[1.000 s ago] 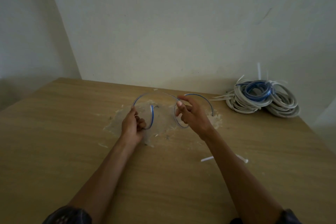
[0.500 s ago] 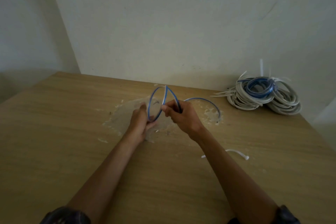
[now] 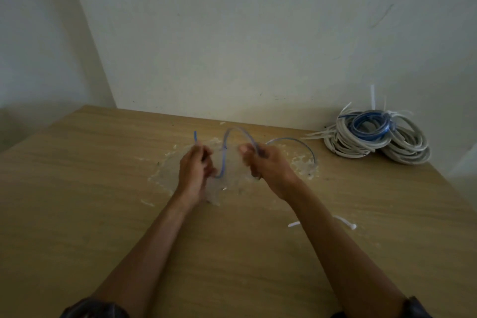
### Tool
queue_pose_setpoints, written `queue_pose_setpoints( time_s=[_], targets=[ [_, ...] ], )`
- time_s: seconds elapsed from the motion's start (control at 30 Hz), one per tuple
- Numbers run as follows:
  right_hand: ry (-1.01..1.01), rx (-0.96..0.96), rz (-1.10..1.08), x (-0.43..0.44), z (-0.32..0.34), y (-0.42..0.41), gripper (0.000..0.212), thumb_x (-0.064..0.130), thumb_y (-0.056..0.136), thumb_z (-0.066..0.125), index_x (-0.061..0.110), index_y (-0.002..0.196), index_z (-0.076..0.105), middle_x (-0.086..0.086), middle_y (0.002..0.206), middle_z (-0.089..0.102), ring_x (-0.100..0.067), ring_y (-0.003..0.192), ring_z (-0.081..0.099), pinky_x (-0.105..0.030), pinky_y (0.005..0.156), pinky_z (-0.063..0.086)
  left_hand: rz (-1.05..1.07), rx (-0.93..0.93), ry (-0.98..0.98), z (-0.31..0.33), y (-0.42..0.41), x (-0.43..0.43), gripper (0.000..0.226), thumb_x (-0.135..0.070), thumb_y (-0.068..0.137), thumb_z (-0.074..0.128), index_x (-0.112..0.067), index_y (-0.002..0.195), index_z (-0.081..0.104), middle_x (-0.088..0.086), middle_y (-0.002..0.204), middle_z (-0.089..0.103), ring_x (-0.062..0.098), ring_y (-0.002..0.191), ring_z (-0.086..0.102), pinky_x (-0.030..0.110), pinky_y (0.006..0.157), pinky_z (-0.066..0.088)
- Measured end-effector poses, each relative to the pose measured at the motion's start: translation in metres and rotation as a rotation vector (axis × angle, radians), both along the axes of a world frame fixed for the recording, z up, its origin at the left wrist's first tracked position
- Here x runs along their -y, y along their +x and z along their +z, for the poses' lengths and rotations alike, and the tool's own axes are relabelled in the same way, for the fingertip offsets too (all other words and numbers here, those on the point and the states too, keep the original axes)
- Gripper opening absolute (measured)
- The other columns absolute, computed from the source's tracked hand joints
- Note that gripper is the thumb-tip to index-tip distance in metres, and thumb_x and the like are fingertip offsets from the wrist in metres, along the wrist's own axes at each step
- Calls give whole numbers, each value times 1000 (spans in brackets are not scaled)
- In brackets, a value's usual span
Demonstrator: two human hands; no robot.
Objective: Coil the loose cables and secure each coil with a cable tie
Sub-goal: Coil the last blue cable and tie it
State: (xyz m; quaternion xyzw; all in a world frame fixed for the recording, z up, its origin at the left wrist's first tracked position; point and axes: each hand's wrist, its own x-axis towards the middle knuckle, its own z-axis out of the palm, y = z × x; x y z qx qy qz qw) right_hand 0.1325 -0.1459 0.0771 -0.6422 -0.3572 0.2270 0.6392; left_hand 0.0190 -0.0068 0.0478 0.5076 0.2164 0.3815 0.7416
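The left hand (image 3: 195, 171) and right hand (image 3: 269, 166) are farther apart than half a second ago, each gripping the blue cable (image 3: 223, 160), which snakes between them above the bench (image 3: 77, 188).

The table (image 3: 77, 201) lies open at the left and bottom of the frame, while the pile of coils (image 3: 376, 137) crowds the upper right and a probably loose cable tie (image 3: 352, 226) lies right of centre.
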Motion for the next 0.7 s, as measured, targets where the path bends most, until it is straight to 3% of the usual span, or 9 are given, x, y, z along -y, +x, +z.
queue_pose_setpoints(
  time_s=[0.1, 0.2, 0.27, 0.33, 0.4, 0.47, 0.57, 0.63, 0.7],
  targets=[
    [313, -627, -59, 15, 14, 36, 16, 14, 103, 47, 10, 98, 62, 5, 61, 42, -7, 44, 31, -21, 44, 30, -96, 153, -371, -3, -10, -29, 47, -36, 110, 31, -18, 70, 44, -8, 47, 24, 7, 36, 20, 23, 36, 19],
    [396, -727, -165, 23, 16, 56, 17, 8, 99, 41, 9, 105, 57, 3, 64, 45, -8, 43, 34, -21, 44, 32, -154, 214, -487, -6, -14, -35, 41, -31, 107, 32, -17, 71, 46, -8, 48, 24, 7, 37, 20, 23, 38, 21],
    [296, -474, -140, 23, 15, 50, 21, 8, 105, 40, 10, 110, 60, 0, 69, 49, -8, 47, 39, -21, 47, 35, -192, 203, -478, -4, -9, -24, 39, -30, 108, 34, -15, 76, 50, -7, 50, 28, 8, 39, 25, 22, 40, 28],
    [93, -33, -18, 18, 15, 29, 27, 4, 107, 39, 12, 114, 64, -2, 71, 56, -10, 51, 46, -21, 51, 40, -225, 199, -472, -3, -3, -15, 40, -32, 109, 36, -12, 83, 57, -4, 54, 40, 10, 44, 38, 22, 45, 41],
    [-128, 371, 138, 7, 10, 3, 28, 2, 103, 43, 13, 107, 68, 0, 68, 63, -8, 50, 49, -22, 53, 43, -267, 198, -448, -3, -1, -8, 40, -32, 109, 37, -9, 92, 64, 2, 66, 59, 14, 56, 59, 25, 56, 54],
    [-277, 638, 220, -5, 2, -18, 21, 9, 100, 50, 10, 96, 71, 4, 63, 63, -4, 50, 53, -26, 58, 46, -296, 173, -422, -3, -4, -4, 36, -26, 107, 41, -6, 94, 68, 6, 78, 71, 17, 69, 70, 27, 61, 59],
    [-394, 831, 201, -8, -2, -26, 18, 20, 100, 55, 15, 94, 72, 8, 64, 61, -17, 66, 64, -39, 71, 51, -317, 161, -444, -1, -7, 0, 33, -22, 100, 47, -7, 80, 68, 6, 70, 68, 17, 65, 69, 27, 61, 59],
    [-488, 849, 219, -4, 1, -24, 17, 25, 100, 57, 22, 101, 73, 6, 69, 64, -21, 75, 67, -39, 75, 53, -343, 230, -522, 1, -8, -2, 41, -25, 106, 40, -10, 78, 66, 1, 64, 60, 15, 60, 63, 30, 66, 61],
    [-541, 848, 224, -2, 2, -23, 17, 26, 100, 59, 21, 101, 75, 5, 71, 66, -18, 74, 66, -38, 76, 53, -382, 275, -582, 3, -9, -4, 40, -25, 108, 36, -10, 86, 65, -4, 51, 45, 10, 45, 48, 27, 61, 59]
  ],
)
